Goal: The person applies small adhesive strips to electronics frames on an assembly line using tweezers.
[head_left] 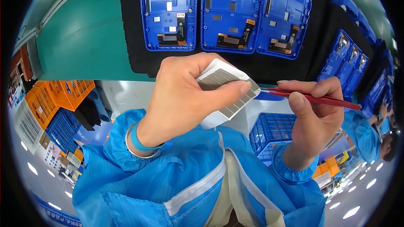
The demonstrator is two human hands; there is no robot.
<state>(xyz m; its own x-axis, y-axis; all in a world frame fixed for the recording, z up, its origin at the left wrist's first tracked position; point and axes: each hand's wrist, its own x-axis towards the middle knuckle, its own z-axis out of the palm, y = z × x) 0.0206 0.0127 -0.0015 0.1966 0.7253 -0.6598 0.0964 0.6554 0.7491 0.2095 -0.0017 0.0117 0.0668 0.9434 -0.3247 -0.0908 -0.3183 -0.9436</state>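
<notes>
My left hand (185,90) is closed on a white backing sheet that carries several grey rectangular stickers (215,79), its thumb pressing across the face. In my right hand (313,113) is a pair of red tweezers (324,99), pinched between thumb and fingers. The tweezers' tips meet the sheet's right edge; whether they grip a sticker there I cannot tell. Beyond my hands lie three blue plastic housings: a left one (170,0), a middle one (231,6) and a right one (286,6). Each holds a black flex cable with a gold end and small pale patches.
The housings rest on a black mat (136,54) over a green table (84,46). More blue housings (343,56) lie farther right, near another person in a blue sleeve (362,132). Below the table edge are a blue crate (271,132) and, at left, orange crates (69,92).
</notes>
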